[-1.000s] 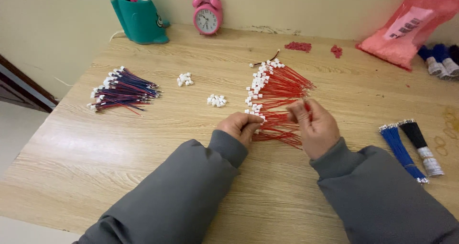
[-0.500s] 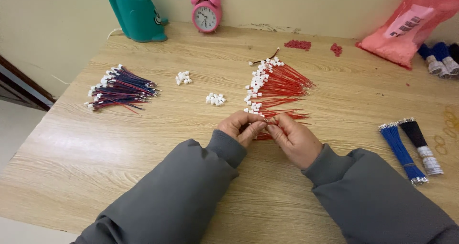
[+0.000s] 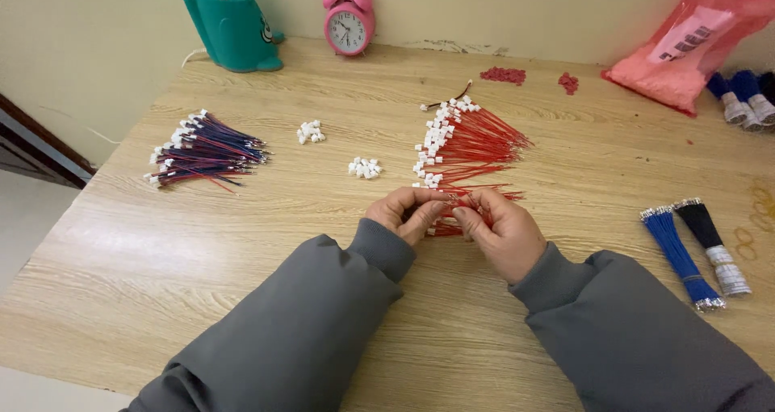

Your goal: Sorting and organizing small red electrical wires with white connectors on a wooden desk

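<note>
Pinching at table centre: left hand [image 3: 401, 213] was curled, fingertips closed on something small at the near end of the red wire pile [image 3: 468, 150]; what exactly, I couldn't tell. Right hand [image 3: 502, 231] met it fingertip to fingertip, closed on a red wire from that pile's near edge. Both hands rested on the wooden table [image 3: 323, 242], grey sleeves behind them. Scanning left to right: bundle of blue-and-red wires [image 3: 206, 149] with white connectors lay far left; teal pen holder [image 3: 232, 26] stood at the back edge with a pink tool handle in it; two small heaps of loose white connectors [image 3: 365, 167] sat between that bundle and the red pile; pink alarm clock [image 3: 349, 21] stood against the wall. Red pile fanned out just beyond the fingers, white connectors along its left side. Small red bits [image 3: 503, 75] lay behind it. Pink plastic bag [image 3: 696, 41] sat back right, holding pink material. Blue wire bundle [image 3: 677, 255] and black wire bundle [image 3: 710, 242] lay side by side near the right sleeve, well apart from the hands.
</note>
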